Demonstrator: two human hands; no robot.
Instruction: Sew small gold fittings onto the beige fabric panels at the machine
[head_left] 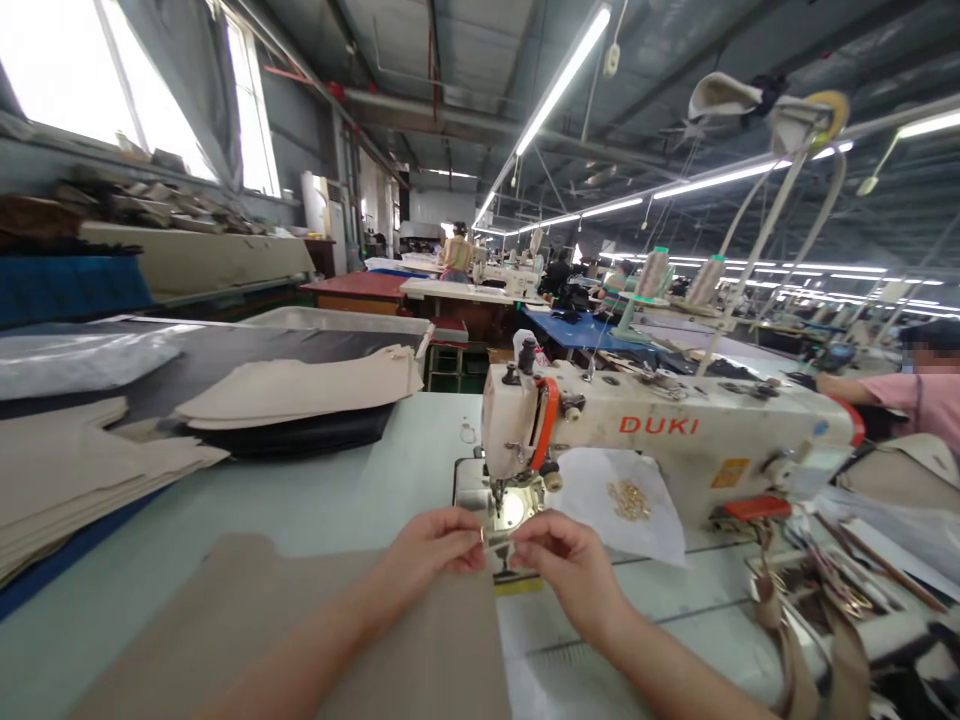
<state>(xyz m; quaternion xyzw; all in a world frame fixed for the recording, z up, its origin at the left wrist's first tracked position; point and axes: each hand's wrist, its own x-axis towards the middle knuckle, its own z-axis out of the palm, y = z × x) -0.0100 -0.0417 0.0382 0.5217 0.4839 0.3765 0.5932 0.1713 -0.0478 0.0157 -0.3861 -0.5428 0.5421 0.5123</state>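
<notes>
In front of the needle of a white sewing machine (592, 415), my two hands are close together. My left hand (435, 545) is closed in a pinch, with a small gold-coloured metal piece (482, 535) at its fingertips. A short pale strip (497, 543) spans the gap to my right hand (566, 565), whose thumb and fingers pinch its other end. Under my left wrist lies a flat taupe panel (435, 650). To the right of the needle, a heap of small gold-coloured metal pieces (628, 500) rests on a white sheet (664, 530).
Stacked beige panels (300, 390) lie at the left, near a second beige stack (67, 470). A tray with straps and tools (840, 600) stands at the right. Thread cones (654, 275) rise behind the machine. A person in a pink sleeve (889, 400) is at the right edge.
</notes>
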